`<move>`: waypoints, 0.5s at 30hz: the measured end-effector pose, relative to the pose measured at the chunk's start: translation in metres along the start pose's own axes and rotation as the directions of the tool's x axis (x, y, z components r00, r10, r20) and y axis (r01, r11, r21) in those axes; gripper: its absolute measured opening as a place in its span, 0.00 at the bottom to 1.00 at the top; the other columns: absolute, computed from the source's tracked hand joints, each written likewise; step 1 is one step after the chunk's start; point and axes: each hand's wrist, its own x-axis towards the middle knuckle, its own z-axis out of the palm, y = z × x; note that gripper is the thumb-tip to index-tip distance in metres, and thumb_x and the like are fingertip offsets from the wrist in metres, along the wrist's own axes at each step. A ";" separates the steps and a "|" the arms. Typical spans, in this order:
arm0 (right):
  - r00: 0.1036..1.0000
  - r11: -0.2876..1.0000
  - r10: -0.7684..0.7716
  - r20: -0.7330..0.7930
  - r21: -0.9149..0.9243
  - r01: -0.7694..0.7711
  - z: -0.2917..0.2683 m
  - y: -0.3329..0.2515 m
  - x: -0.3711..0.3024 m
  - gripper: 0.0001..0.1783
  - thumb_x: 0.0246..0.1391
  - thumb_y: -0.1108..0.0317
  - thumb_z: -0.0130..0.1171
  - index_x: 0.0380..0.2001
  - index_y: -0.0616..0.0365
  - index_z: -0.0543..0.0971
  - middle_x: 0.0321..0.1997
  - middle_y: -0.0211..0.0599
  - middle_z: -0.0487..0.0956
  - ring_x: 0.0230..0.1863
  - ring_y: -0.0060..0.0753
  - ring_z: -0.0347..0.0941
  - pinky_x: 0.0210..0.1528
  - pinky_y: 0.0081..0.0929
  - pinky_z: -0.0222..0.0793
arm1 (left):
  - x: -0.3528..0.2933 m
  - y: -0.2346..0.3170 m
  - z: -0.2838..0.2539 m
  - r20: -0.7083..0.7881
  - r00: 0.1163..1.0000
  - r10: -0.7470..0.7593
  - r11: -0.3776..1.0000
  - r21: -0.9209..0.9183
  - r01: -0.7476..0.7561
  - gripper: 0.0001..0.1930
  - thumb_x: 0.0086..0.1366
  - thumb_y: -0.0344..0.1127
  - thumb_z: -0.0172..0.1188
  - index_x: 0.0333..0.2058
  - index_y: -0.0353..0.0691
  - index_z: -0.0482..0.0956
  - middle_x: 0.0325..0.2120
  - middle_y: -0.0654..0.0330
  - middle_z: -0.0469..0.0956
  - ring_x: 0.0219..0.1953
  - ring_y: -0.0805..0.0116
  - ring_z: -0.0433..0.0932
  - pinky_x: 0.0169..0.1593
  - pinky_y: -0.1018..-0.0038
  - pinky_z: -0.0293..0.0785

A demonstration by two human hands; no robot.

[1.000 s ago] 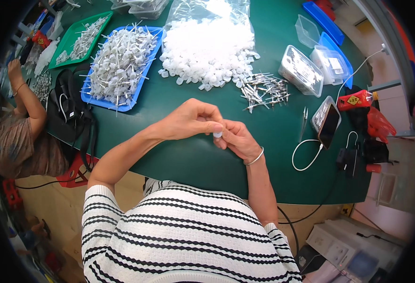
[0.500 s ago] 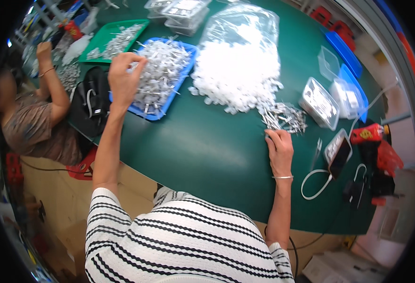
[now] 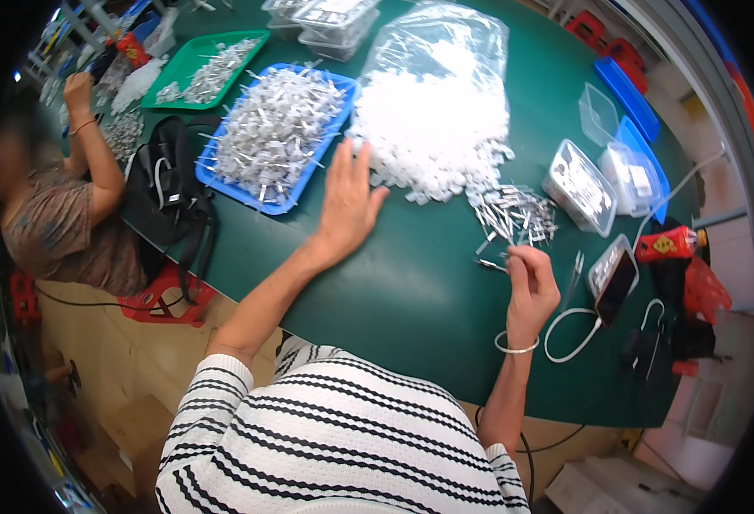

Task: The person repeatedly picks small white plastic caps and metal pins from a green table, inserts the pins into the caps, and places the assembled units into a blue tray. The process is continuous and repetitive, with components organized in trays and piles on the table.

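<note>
On green table; slim silvery rods

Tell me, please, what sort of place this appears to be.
Probably a small-parts assembly workshop: a heap of small white pieces and a pile of thin metal parts lie loose on the green table, beside a blue tray heaped with white-and-metal pieces.

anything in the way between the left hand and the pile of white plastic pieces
Nothing visible is: the left hand has its fingertips right at the left edge of the pile of white plastic pieces. The blue tray lies to the hand's left, not between them.
</note>
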 end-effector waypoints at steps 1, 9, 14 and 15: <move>0.990 0.970 0.139 0.038 0.194 -0.144 0.002 -0.006 0.001 0.05 0.57 0.81 0.55 0.36 0.66 0.78 0.39 0.35 0.78 0.32 0.18 0.71 0.35 0.17 0.70 | 0.005 -0.008 0.007 -0.022 1.000 -0.015 1.000 0.017 0.015 0.36 0.59 0.29 0.61 0.63 0.31 0.54 0.61 0.33 0.53 0.63 0.36 0.55 0.65 0.56 0.53; 0.839 0.338 0.474 0.266 0.825 -0.452 0.024 0.036 -0.007 0.06 0.65 0.67 0.49 0.38 0.57 0.72 0.37 0.38 0.78 0.31 0.22 0.73 0.34 0.22 0.71 | -0.001 -0.007 0.020 0.092 0.993 -0.069 0.996 -0.057 0.075 0.33 0.62 0.29 0.58 0.63 0.33 0.54 0.60 0.40 0.59 0.61 0.43 0.59 0.63 0.59 0.57; 0.849 0.372 0.454 0.270 0.809 -0.456 0.032 0.034 -0.010 0.07 0.65 0.66 0.49 0.38 0.57 0.72 0.36 0.38 0.78 0.31 0.21 0.73 0.34 0.22 0.72 | -0.012 0.021 0.006 0.182 0.980 -0.080 0.968 -0.220 0.120 0.33 0.60 0.26 0.59 0.63 0.33 0.56 0.60 0.41 0.60 0.60 0.46 0.63 0.61 0.62 0.61; 0.855 0.394 0.445 0.268 0.798 -0.456 0.033 0.032 -0.010 0.07 0.65 0.66 0.49 0.38 0.57 0.72 0.36 0.38 0.78 0.31 0.21 0.73 0.34 0.22 0.72 | -0.016 0.027 0.003 0.192 0.980 -0.059 0.971 -0.215 0.101 0.33 0.59 0.24 0.59 0.63 0.34 0.57 0.60 0.43 0.60 0.59 0.47 0.64 0.59 0.63 0.64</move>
